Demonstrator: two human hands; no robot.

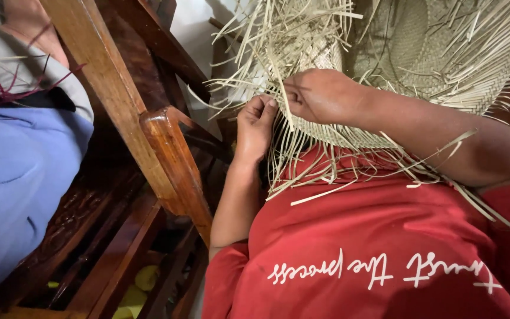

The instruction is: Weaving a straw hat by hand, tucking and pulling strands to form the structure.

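Soft indoor daylight, sharp in the middle and dimmer low at the left.

Light comes from the pale opening (193,29) at the top, brightening the straw strands (278,35) almost to glare and putting a sheen on the wooden armrest (169,153). The red shirt (373,236) is evenly lit, with soft shadow under the weaving. The chair's lower slats (119,260) sink into murk. Straight edges bow slightly toward the corners; the blue cloth (13,177) looks faintly soft.
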